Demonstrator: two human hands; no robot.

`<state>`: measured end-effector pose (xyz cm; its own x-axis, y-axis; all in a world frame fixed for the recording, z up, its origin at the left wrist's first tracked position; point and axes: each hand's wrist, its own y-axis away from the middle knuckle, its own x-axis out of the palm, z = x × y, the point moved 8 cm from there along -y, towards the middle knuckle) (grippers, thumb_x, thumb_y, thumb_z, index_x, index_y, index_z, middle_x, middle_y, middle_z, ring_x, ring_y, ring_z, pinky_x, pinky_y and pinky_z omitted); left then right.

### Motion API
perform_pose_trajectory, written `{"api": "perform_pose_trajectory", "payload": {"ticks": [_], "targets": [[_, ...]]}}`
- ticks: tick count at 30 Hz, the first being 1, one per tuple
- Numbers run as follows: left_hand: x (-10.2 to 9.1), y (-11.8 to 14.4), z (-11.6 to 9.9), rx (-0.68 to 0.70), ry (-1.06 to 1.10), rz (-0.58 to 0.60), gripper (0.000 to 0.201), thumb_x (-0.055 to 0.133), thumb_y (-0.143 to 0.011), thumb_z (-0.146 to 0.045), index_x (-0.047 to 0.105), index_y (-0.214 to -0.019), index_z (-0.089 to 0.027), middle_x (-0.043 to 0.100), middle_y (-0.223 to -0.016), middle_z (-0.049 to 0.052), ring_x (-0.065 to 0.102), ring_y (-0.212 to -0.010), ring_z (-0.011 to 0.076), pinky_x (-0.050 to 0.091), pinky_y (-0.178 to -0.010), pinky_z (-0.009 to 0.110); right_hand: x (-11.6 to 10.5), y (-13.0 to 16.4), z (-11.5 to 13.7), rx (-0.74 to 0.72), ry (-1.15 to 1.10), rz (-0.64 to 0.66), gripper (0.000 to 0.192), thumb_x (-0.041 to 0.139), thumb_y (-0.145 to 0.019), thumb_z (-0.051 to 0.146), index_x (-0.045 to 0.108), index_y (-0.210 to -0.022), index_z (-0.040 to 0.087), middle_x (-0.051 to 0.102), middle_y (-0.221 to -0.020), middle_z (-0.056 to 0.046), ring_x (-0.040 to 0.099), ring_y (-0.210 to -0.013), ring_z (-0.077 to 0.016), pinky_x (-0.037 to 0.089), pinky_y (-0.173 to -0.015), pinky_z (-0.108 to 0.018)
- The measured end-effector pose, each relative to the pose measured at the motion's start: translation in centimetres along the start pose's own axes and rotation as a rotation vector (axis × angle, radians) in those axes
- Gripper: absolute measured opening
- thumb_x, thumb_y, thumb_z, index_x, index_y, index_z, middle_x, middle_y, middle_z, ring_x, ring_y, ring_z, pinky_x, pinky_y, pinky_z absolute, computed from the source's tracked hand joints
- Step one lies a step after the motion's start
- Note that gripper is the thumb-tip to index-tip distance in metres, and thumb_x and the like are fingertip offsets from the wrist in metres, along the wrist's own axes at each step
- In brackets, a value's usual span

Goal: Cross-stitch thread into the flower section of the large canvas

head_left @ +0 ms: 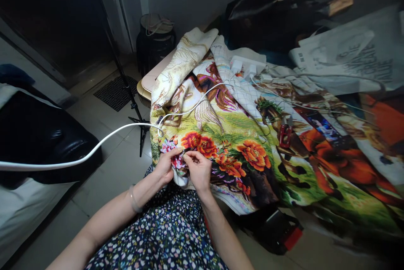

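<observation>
A large cross-stitch cloth with orange flowers, green grass and horse figures drapes over the table toward my lap. My left hand is closed on its near edge, gathering the fabric beside a red, pink and white flower patch. Close by on the right, my right hand pinches thumb and forefinger together at the same patch; whatever lies between those fingertips is too small to make out. Red-handled snips rest on the cloth farther right, near a bundle of green thread.
A thick white cable crosses from the left to the cloth. Behind are a white power strip with plugs, a phone and a white bag. A tripod, a round stool and a black seat stand around.
</observation>
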<state>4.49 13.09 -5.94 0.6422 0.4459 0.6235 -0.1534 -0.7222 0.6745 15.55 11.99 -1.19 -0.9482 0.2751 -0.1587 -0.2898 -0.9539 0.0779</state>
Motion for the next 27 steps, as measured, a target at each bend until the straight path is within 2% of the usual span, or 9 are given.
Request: {"api": "perform_pose_trajectory", "payload": {"ticks": [8,17,27], "targets": [[0.09,0.1,0.02,-0.002,0.005,0.0,0.024,0.074,-0.055,-0.007,0.068,-0.079,-0.009,0.071,-0.068,0.004,0.064,-0.061,0.0143,0.054,-0.069,0.028,0.01,0.04,-0.2,0.008,-0.004,0.012,0.018,0.065,-0.073,0.032,0.068,-0.076,0.014,0.067,-0.067,-0.003,0.058,-0.058,-0.0138,0.049,-0.055,-0.024],[0.3,0.29,-0.13,0.004,0.007,0.003,0.024,0.073,-0.056,-0.007,0.067,-0.079,-0.01,0.07,-0.066,0.003,0.064,-0.06,0.0145,0.053,-0.07,0.029,0.15,0.39,-0.49,0.083,-0.043,0.005,0.02,0.066,-0.071,0.031,0.069,-0.079,0.014,0.065,-0.064,-0.003,0.056,-0.054,-0.0134,0.048,-0.05,-0.023],[-0.18,-0.27,0.22,-0.026,0.015,-0.003,0.02,0.073,-0.056,-0.007,0.067,-0.075,-0.008,0.07,-0.066,0.004,0.063,-0.058,0.0138,0.053,-0.067,0.027,0.15,0.35,-0.44,0.015,-0.022,-0.013,0.016,0.064,-0.074,0.03,0.068,-0.076,0.015,0.066,-0.067,-0.003,0.057,-0.058,-0.0136,0.048,-0.053,-0.023]]}}
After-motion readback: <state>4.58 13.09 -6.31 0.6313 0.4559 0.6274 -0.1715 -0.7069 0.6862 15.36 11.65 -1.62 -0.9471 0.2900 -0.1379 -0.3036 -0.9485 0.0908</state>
